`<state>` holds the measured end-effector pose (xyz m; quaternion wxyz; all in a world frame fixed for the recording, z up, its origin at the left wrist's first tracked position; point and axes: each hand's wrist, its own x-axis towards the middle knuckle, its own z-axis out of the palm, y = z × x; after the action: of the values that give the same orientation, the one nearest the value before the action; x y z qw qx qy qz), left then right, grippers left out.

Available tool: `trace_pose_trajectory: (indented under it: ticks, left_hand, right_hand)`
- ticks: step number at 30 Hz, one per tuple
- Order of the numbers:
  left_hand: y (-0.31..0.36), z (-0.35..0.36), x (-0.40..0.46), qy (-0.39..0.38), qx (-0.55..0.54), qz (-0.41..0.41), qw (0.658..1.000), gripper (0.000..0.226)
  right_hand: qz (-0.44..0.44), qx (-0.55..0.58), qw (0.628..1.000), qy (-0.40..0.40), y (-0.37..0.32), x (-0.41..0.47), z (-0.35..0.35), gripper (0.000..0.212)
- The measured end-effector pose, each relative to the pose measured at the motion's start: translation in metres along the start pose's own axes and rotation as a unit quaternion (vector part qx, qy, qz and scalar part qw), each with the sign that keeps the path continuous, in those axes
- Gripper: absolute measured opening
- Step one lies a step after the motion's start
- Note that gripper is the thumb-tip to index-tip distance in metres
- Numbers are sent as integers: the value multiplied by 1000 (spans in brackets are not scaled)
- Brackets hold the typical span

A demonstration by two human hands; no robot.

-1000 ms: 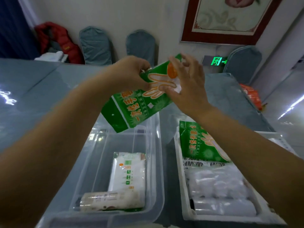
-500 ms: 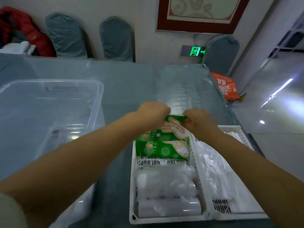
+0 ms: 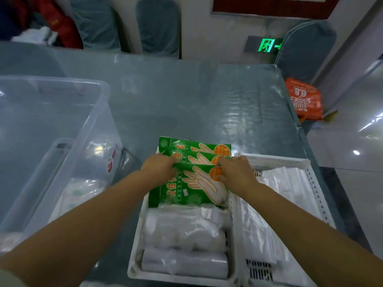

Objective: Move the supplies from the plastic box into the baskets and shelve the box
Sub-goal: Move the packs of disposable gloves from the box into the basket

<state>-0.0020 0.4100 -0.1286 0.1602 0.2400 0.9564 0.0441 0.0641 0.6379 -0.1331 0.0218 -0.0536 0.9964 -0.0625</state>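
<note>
At frame centre, green packet (image 3: 192,186) now down in white basket (image 3: 134,266); left hand (image 3: 158,167) and right hand (image 3: 236,172) pinch its top corners. Packets remain in clear box (image 3: 62,112).

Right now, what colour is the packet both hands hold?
Green, with an orange circle and pale glove drawing, on the packet; head view.

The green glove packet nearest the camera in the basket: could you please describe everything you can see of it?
The front green glove packet is a flat, glossy plastic pack printed with pale hand outlines, white lettering and an orange circle. It leans on edge at the far end of the left white basket, in front of two matching packets. The left hand grips its top left corner and the right hand its top right. Its lower edge meets the clear-wrapped white rolls.
</note>
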Motion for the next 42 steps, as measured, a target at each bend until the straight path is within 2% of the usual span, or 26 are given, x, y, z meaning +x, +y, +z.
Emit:
trace_pose_trajectory:
  ticks: [3,6,8,11,14,18,22,25,26,28,29,30,32,35,37,39,41,42]
  left_hand:
    - [-3,14,-3,83,-48,-25,995,32]
    - [-7,26,-7,161,-28,-79,983,59]
    - [-10,33,-9,177,-51,-105,977,66]
    - [-14,35,-9,173,-114,-127,970,48]
    - [-17,30,-5,229,-158,-163,947,29]
    - [-21,24,-3,199,-251,-207,924,19]
    - [-23,28,-10,206,-269,-240,910,7]
    - [-24,29,-19,213,-303,-260,892,28]
    - [-24,28,-26,225,-307,-261,887,38]
    - [-18,25,-43,238,-316,-218,892,45]
    - [-15,23,-53,222,-336,-170,900,40]
    - [-12,24,-65,183,-362,-113,907,33]
    - [-5,28,-88,71,-385,-12,920,27]
    - [-3,41,-108,-59,-343,41,937,50]
    - [-3,47,-111,-66,-283,40,956,64]
    - [-2,49,-110,-40,-233,31,971,67]
    - [1,49,-111,-25,-175,36,984,61]
    - [3,50,-111,-23,-144,47,988,54]
  right_hand:
    - [0,-20,1000,6,4,2,8,22]
    - [3,-40,999,19,6,2,12,25]
    - [6,-45,999,24,6,2,12,25]
    - [17,-11,999,25,6,1,9,19]
    - [36,-5,999,32,9,1,7,7]
    - [49,-25,998,37,10,-2,5,11]
    - [50,-31,998,28,7,-3,3,12]
    - [52,-26,997,43,3,-6,2,4]
    - [50,-18,996,69,1,-8,1,8]
    - [22,24,994,107,-4,-14,-2,21]
    - [-2,68,992,109,-8,-18,-4,22]
    - [-26,127,988,86,-13,-23,-5,20]
    - [-55,243,968,-10,-25,-36,-2,13]
    - [-79,291,945,-127,-40,-54,5,14]
    - [-89,278,944,-154,-48,-61,8,20]
    - [-83,286,937,-182,-56,-65,9,24]
    - [-87,265,938,-208,-63,-69,11,32]
    - [-101,233,944,-212,-65,-71,12,44]
